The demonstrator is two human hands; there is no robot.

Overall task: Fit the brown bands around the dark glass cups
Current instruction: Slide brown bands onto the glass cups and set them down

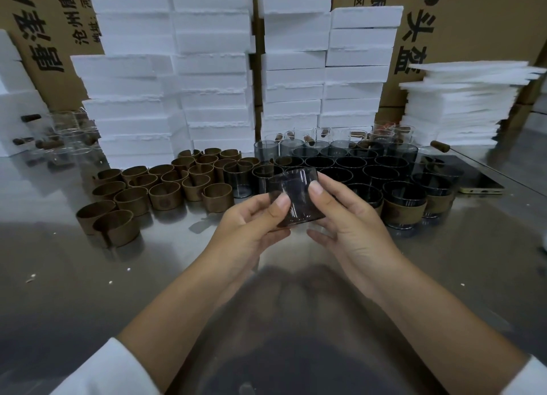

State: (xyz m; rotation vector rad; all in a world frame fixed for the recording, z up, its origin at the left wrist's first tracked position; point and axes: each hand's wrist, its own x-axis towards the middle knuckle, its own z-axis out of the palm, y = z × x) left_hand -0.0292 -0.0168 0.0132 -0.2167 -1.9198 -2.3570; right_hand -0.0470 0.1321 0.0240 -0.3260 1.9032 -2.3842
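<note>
A smoky dark glass cup [293, 196] is held tilted above the steel counter [88, 276], pinched by the thumb and curled fingers of both the left hand [251, 226] and the right hand [349, 217]. A brown split band [165, 195] from the cluster left of the left hand is best spread wide, slid on squarely and seated level. Beyond the hands, black Chinese characters are printed on brown cardboard cartons [473, 24]; "头" and "P" are legible.

Left hand [251, 221], right hand [353, 217] bare; white sleeves [114, 368], perhaps a coat's.
</note>
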